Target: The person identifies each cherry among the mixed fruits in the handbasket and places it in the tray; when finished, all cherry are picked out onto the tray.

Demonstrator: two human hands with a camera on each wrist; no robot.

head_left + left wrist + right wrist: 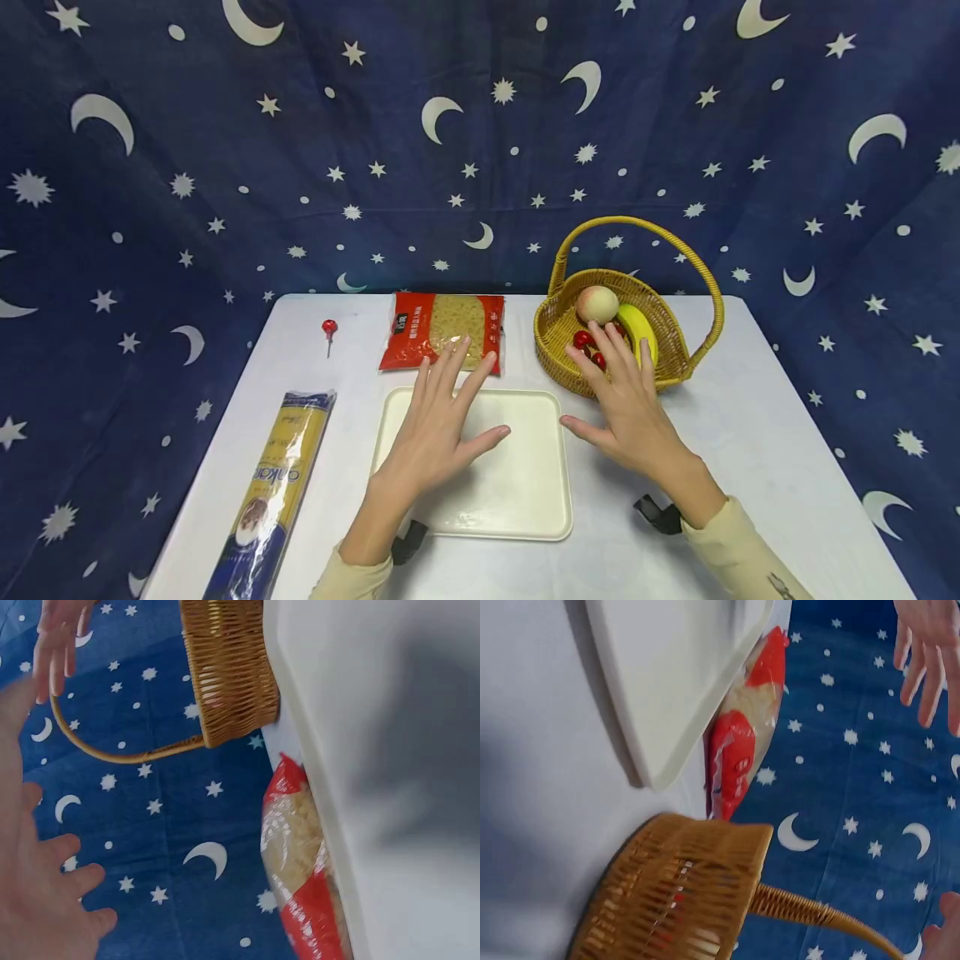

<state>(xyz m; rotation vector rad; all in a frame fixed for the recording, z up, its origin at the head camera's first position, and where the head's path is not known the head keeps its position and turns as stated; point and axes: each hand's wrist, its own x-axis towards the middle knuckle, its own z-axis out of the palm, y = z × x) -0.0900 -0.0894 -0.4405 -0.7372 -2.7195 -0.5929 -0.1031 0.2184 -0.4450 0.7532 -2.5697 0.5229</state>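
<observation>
In the head view my left hand [435, 429] hovers over the left part of a cream tray [517, 467], fingers spread and holding nothing. My right hand [630, 412], also spread and bare, is raised in front of a wicker basket [555, 358] with a tall handle. The basket holds a peach [597, 305], a banana [637, 329] and some red cherries [582, 339], partly hidden by my right fingers. Behind the tray lies a red bag of pasta [456, 327]; my left fingertips overlap its lower edge in this view. The left wrist view shows the same pasta bag [296, 862] beyond the tray's rim.
On the left of the white table lies a long yellow and blue packet [273, 492], its near end cut off by the frame. A small red-handled tool [328, 332] with a thin metal shaft lies behind it. A dark blue star-and-moon cloth [390, 208] hangs behind the table.
</observation>
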